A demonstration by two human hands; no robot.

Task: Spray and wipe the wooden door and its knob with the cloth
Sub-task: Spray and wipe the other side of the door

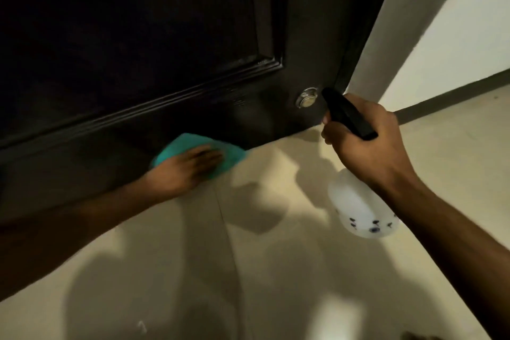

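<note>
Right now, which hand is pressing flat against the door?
The left hand, spread flat on the teal cloth low on the door. The right hand instead grips the spray bottle near the knob.

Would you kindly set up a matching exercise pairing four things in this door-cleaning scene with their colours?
Things:
1. cloth
2. door
3. knob
4. spray bottle

Colours:
A. translucent white with a black head
B. shiny silver
C. teal
D. very dark brown

Pairs: 1-C, 2-D, 3-B, 4-A. The left hand presses the cloth on the door; the right hand grips the bottle.
</note>
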